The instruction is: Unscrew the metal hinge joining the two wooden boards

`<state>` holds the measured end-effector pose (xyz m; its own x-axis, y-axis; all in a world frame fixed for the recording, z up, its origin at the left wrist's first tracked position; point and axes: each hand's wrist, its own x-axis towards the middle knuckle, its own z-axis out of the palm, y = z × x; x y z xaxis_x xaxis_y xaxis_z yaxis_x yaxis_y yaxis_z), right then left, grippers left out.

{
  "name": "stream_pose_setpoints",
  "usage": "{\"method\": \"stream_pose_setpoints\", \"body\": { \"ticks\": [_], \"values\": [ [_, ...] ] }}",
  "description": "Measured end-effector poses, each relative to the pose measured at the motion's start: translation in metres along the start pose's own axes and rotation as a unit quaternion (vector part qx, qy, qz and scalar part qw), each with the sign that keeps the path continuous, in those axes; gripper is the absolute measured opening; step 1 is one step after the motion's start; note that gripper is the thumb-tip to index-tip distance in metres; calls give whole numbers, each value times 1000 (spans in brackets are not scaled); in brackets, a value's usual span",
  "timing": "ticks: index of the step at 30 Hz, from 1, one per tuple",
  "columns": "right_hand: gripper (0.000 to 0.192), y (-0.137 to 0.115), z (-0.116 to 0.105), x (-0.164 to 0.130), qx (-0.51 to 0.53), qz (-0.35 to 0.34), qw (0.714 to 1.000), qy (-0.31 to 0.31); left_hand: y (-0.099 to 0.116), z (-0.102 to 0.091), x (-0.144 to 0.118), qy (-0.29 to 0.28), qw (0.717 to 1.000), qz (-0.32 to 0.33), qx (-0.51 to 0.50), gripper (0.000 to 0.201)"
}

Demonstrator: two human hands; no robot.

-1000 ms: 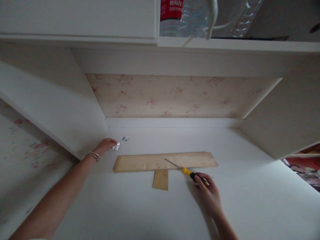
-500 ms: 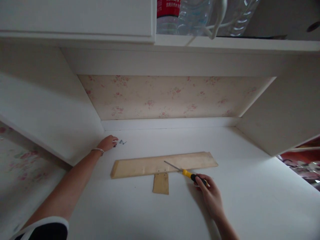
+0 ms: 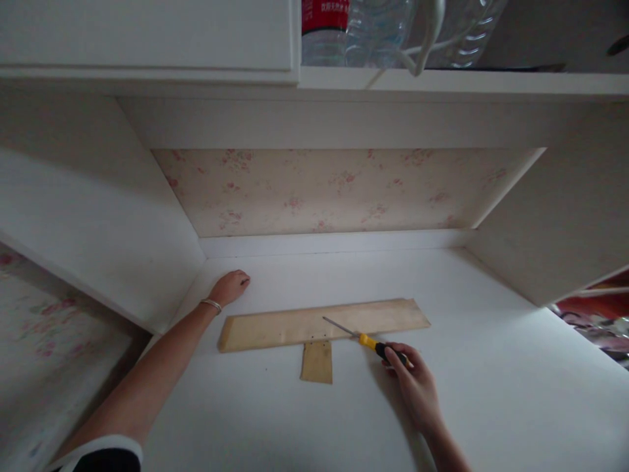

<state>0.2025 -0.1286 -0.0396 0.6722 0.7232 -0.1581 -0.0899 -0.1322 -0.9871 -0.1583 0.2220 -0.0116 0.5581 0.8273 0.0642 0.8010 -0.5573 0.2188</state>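
Observation:
My right hand is wrapped around the yellow and black handle of a screwdriver. Its thin metal shaft points left, with the tip over a long pale wooden board. Just below the board's middle lies a short wooden piece; small dark holes show where the two meet. Near the back left of the white surface, my left hand is closed, fingers pinched. Small dark pieces that look like screws show at its fingertips; the hand covers the spot where the loose pile lay.
White panels rise at the left and the right of the white surface. Overhead, a shelf holds clear plastic bottles and a white handle or cable. Floral wallpaper lies behind.
My left hand has moved right over the small dark screws and closed on them. My right hand, the screwdriver and the wooden pieces have stayed put.

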Motion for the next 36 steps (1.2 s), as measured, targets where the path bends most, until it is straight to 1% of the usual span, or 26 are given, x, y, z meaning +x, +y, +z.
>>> {"method": "stream_pose_setpoints", "body": {
  "ticks": [9,13,15,16,18,19,20,21,23,24,26,28,30,32,34,36],
  "values": [
    [42,1,-1,0,2,-4,1000,-1,8,0,-20,26,998,-46,19,31],
    [42,1,-1,-1,3,-7,1000,-1,9,-5,-23,33,999,-35,23,30],
    [41,1,-2,-1,3,-9,1000,-5,15,-9,-26,40,999,-23,21,31],
    [41,1,-3,-1,3,-11,1000,-8,21,-11,-29,43,999,-16,20,31],
    [40,3,-3,-1,1,-14,1000,-14,39,-13,-38,42,999,9,10,30],
    [40,4,-4,-1,-1,-14,1000,-16,51,-13,-45,35,999,30,3,29],
    [41,5,-5,-1,-4,-14,1000,-17,65,-13,-52,24,997,72,-13,29],
    [42,6,-5,0,-6,-12,1000,-14,79,-12,-59,12,994,108,-22,34],
    [43,7,-7,0,-5,-2,1000,1,105,-10,-72,-29,986,162,-20,55],
    [43,8,-9,0,-2,5,1000,11,116,-9,-76,-48,983,175,-15,65],
    [44,8,-11,0,2,18,999,32,133,-7,-80,-81,979,187,-9,73],
    [43,8,-14,-1,10,25,999,46,143,-6,-78,-105,975,195,-2,77],
    [42,8,-15,-2,25,24,998,52,148,-6,-74,-118,972,201,7,79],
    [41,7,-14,-3,40,18,998,55,152,-6,-69,-126,970,206,10,74],
    [40,6,-14,-4,50,15,997,62,154,-7,-64,-136,968,212,5,65],
    [39,6,-13,-4,61,16,995,71,154,-12,-58,-137,967,216,4,64]
  ]
}}
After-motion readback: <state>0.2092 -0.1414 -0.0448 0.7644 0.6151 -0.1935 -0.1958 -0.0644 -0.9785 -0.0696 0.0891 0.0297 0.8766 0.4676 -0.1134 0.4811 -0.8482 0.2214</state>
